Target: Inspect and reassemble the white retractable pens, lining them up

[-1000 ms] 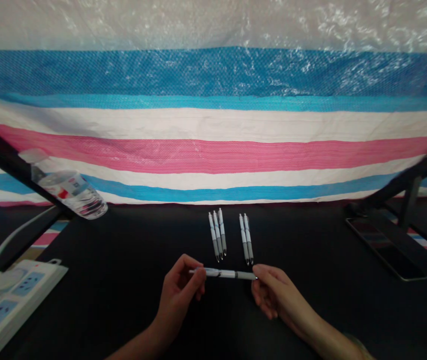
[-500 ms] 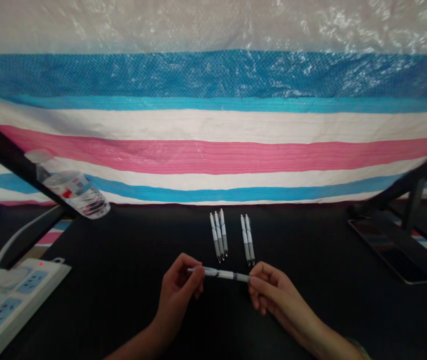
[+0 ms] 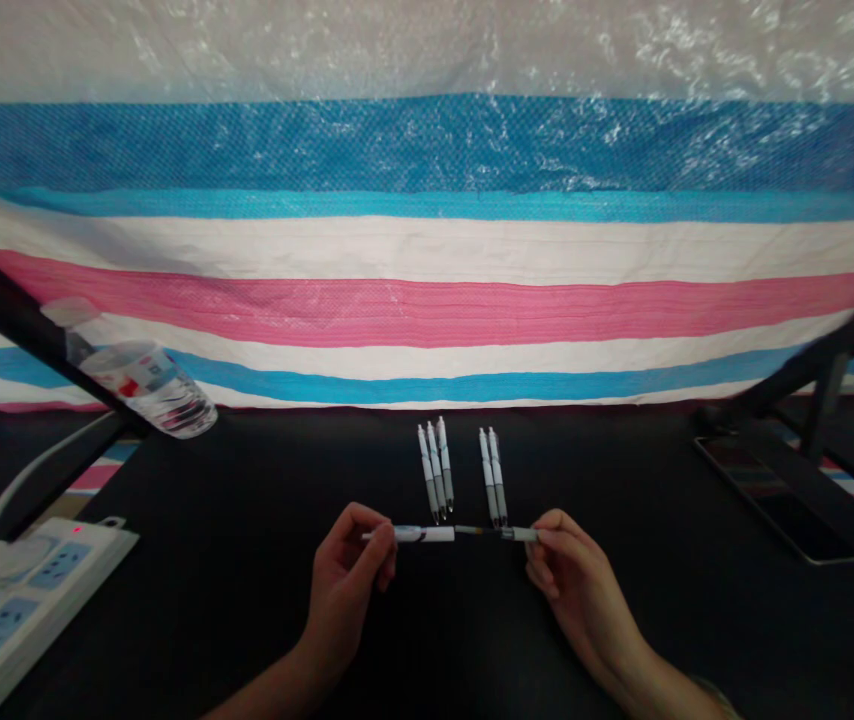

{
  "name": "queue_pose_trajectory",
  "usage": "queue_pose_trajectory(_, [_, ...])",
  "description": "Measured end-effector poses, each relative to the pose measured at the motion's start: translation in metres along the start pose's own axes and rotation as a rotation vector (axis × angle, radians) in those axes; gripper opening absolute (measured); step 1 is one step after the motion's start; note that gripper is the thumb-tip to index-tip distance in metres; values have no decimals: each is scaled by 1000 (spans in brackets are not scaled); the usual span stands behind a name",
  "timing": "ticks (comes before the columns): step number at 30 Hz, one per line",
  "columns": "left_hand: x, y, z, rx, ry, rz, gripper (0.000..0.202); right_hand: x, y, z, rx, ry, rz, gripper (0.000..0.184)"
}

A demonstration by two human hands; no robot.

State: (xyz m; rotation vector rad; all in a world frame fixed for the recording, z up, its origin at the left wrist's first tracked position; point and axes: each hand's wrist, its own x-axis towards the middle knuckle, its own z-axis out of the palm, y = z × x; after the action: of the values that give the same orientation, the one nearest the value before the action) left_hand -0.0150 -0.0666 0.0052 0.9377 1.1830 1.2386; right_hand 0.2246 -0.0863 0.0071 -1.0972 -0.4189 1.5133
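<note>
My left hand (image 3: pixel 344 590) pinches the white rear barrel (image 3: pixel 418 534) of a pen held level above the black table (image 3: pixel 247 560). My right hand (image 3: pixel 577 580) pinches the grey front grip piece (image 3: pixel 518 534) of the same pen. The two halves are drawn apart and a thin dark refill (image 3: pixel 476 531) shows in the gap between them. Just beyond, a group of three white pens (image 3: pixel 435 470) lies side by side, and a pair of pens (image 3: pixel 492 476) lies to its right, all pointing toward me.
A clear water bottle (image 3: pixel 142 385) lies tilted at the left against a dark slanted frame bar (image 3: pixel 14 320). A white power strip (image 3: pixel 14 600) sits at the near left. A dark phone (image 3: pixel 772 500) lies at the right beside another bar. A striped tarp (image 3: pixel 427 300) hangs behind.
The pen was whole between my hands. My hands have moved apart, separating the barrel from the front piece and baring the refill.
</note>
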Motion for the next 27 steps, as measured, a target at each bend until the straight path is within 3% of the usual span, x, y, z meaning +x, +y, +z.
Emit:
queue_pose_trajectory(13, [1,-1,0,-27,4,-19,29,-3,0,1,-39,-69,3,24])
queue_pose_trajectory(19, [0,-1,4,3,-99,-48,30,-8,0,11,-338,-243,-46,32])
queue_pose_trajectory(27, [0,1,5,9,-127,-72,33,-7,4,5,-713,-198,-208,45])
